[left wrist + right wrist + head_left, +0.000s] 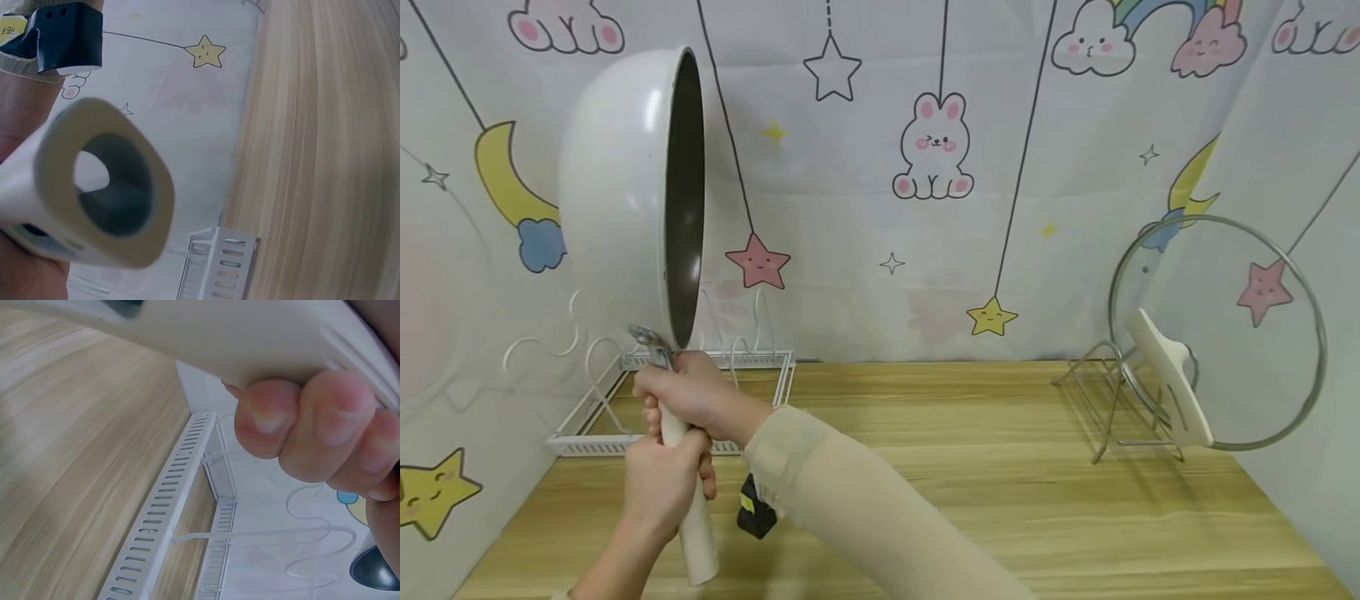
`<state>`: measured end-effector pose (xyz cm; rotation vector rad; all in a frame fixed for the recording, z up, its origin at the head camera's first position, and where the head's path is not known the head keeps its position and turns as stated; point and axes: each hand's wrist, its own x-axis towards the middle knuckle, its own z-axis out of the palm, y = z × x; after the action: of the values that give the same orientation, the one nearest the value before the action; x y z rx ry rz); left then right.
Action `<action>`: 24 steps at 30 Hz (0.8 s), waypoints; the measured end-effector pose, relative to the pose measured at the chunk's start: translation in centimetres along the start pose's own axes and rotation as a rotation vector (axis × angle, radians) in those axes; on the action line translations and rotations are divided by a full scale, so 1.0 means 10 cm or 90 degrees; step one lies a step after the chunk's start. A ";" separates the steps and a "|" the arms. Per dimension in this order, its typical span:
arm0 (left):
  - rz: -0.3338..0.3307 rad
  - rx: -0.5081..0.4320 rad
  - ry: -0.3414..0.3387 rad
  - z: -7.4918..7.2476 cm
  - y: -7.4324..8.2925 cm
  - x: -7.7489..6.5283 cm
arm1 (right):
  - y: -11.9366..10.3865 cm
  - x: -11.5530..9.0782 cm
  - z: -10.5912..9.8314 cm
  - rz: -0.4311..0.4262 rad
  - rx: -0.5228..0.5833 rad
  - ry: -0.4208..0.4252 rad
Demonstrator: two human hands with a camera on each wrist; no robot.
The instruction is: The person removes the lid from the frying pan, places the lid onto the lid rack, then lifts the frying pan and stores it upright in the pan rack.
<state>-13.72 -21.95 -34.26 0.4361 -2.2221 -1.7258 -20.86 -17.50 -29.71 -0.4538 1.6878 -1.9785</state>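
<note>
A white wok-like pan (pixel 613 183) with a dark inside is held up on its side at the left, its bowl above and its cream handle (pixel 702 542) pointing down. My right hand (pixel 700 392) grips the handle just below the metal joint. Right below it my left hand (pixel 662 479) holds the same handle. In the right wrist view, curled fingers (pixel 325 425) wrap the handle, and a bit of the pan (pixel 378 569) shows at the lower right. The handle's hollow end (pixel 159 206) faces the left wrist camera; part of the left hand (pixel 31 275) shows beneath it.
Behind the hands, a white slotted rack (pixel 647 447) with curved wire dividers stands on the wood-grain table (pixel 925 467). At the right, a wire stand (pixel 1105 433) holds a glass lid (pixel 1324 358) upright with its cream handle (pixel 1172 383). Patterned cloth (pixel 850 183) hangs behind.
</note>
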 end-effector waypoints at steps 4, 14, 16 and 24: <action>0.001 0.008 0.004 -0.01 0.00 -0.01 | 0.00 0.00 0.02 -0.004 -0.001 0.000; -0.009 0.013 0.017 -0.06 -0.02 -0.01 | 0.01 0.00 0.06 0.000 -0.015 -0.013; -0.011 0.010 0.018 -0.07 -0.02 -0.01 | 0.02 0.00 0.08 0.000 -0.008 -0.018; -0.021 0.020 0.028 -0.11 -0.06 -0.02 | 0.07 0.01 0.11 -0.002 -0.028 -0.020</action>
<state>-13.08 -22.98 -34.58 0.5162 -2.2269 -1.6829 -20.25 -18.53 -30.17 -0.5011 1.7154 -1.9289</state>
